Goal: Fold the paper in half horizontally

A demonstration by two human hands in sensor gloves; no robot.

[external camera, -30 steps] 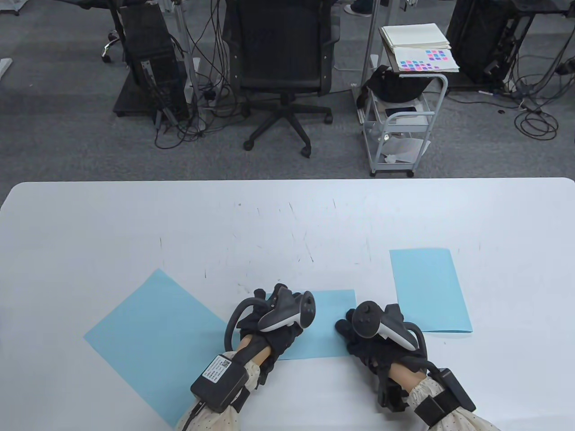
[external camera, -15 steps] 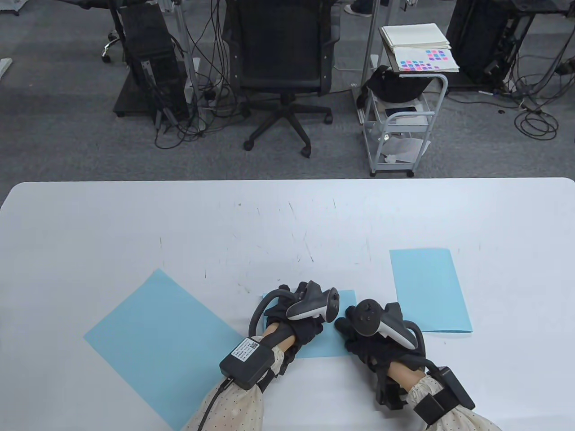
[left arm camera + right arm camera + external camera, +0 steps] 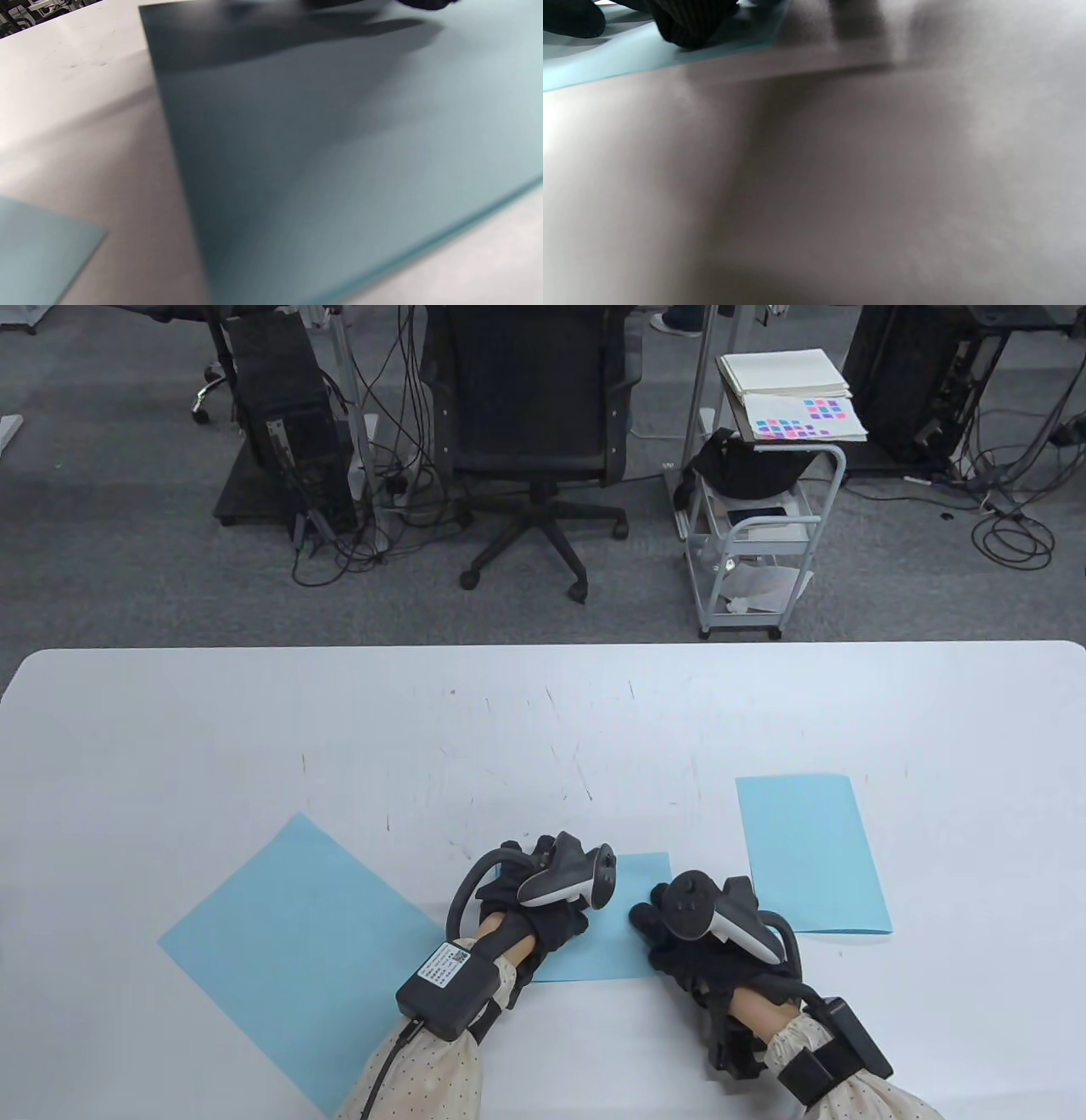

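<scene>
A folded light blue paper (image 3: 624,942) lies near the table's front edge, between and under both hands. My left hand (image 3: 519,855) rests on its left part, with the fingers mostly hidden under the tracker. In the left wrist view the paper (image 3: 339,148) fills the frame and only a dark fingertip shows at the top edge. My right hand (image 3: 646,918) lies on the paper's right end, its fingertips (image 3: 687,25) pressing down on the paper (image 3: 606,63) near the edge. Neither hand curls round the sheet.
A larger unfolded blue sheet (image 3: 288,950) lies skewed at the front left; its corner (image 3: 38,250) shows in the left wrist view. A folded blue sheet (image 3: 810,857) lies at the right. The white table (image 3: 543,729) is scuffed. A chair (image 3: 534,432) and cart (image 3: 764,526) stand beyond.
My left hand slid right along the folded paper towards the right hand, then came back a little to the left. The right hand and the paper stayed in place.
</scene>
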